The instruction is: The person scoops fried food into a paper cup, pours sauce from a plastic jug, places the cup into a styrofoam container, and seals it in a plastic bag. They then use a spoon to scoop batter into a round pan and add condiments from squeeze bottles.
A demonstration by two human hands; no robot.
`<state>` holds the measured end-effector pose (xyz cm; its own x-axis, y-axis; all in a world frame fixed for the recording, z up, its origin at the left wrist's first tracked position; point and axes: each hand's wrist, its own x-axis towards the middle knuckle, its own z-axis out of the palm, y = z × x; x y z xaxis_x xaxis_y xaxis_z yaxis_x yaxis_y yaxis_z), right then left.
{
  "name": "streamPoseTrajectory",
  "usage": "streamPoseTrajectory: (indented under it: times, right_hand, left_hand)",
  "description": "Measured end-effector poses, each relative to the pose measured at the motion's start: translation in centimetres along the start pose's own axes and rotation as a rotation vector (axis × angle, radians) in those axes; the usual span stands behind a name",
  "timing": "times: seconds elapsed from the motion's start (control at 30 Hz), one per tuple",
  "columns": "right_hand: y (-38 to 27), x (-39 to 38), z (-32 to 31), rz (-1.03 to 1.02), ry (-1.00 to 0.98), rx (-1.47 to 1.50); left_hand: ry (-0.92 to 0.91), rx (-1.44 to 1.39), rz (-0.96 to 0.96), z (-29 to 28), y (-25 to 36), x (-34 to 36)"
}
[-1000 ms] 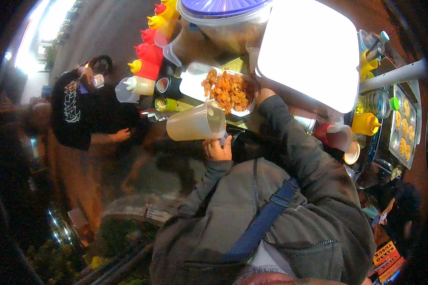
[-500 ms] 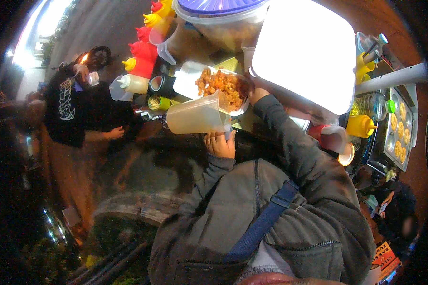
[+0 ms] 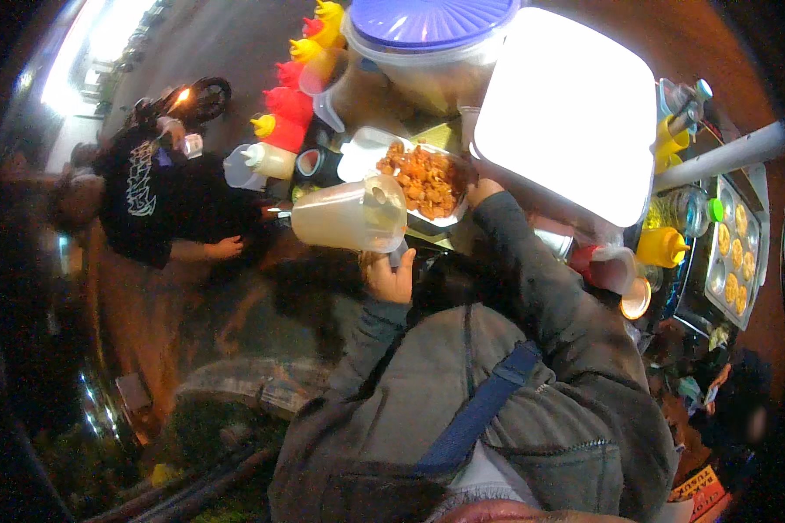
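We look onto dark outdoor surroundings; white light (image 3: 105, 44) glares at upper left beside grey ground (image 3: 209, 44); a motorbike (image 3: 208, 103) with an orange glow stands near it; we have reddish-brown ground (image 3: 685, 44) at upper right, a pale pole (image 3: 724, 155) at right and dark foliage (image 3: 164, 475) lower left.

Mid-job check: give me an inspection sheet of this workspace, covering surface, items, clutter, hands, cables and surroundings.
Surface: mostly covered; yellowish patches visible.
Job's things: translucent jug, tilted, mouth toward an open white foam box of orange-brown food pieces.
Clutter: squeeze bottles left; purple-lidded tub beyond; white-topped container right.
Hands: left hand holds the jug; right hand at the foam box's right side, grip unclear.
Cables: nothing seen.
Surroundings: person in black at left; tray of round items far right.
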<state>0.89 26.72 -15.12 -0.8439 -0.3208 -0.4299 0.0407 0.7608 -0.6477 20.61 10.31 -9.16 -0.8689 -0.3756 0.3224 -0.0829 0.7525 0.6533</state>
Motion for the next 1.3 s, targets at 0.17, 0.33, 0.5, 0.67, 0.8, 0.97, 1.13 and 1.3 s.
streamPoseTrajectory:
  times: [0.17,0.33,0.5,0.67,0.8,0.97,1.13,1.3]
  right_hand:
    - [0.3,-0.4,1.1,-0.080,0.273,0.126]
    - [-2.0,-3.2,-0.7,-0.086,0.200,0.066]
    - [-3.5,-6.4,-2.0,-0.188,0.259,-0.120]
    - [-5.8,-9.8,-3.1,-0.441,0.378,-0.186]
    - [-11.6,-11.3,-6.8,-0.938,0.455,-0.042]
    - [-20.2,-9.7,-10.8,-1.197,0.824,0.075]
    - [-22.9,-7.1,-10.6,-1.344,0.455,-0.309]
    - [-22.0,-6.3,-10.2,-1.339,0.821,-0.139]
  left_hand:
    - [0.069,0.386,0.294,-4.5,0.4,3.1]
    - [-0.034,0.768,0.571,-3.8,-1.1,7.4]
    - [-0.049,0.874,0.722,-4.5,-4.1,10.7]
    - [-0.068,0.885,0.750,-5.5,-6.2,12.1]
    - [-0.044,0.690,0.666,-4.4,-7.3,12.5]
    - [-0.191,1.016,0.815,-3.9,-7.6,12.9]
    - [-0.362,1.192,0.609,-3.1,-6.0,13.4]
    - [-0.295,1.193,0.603,-3.6,-6.5,12.7]
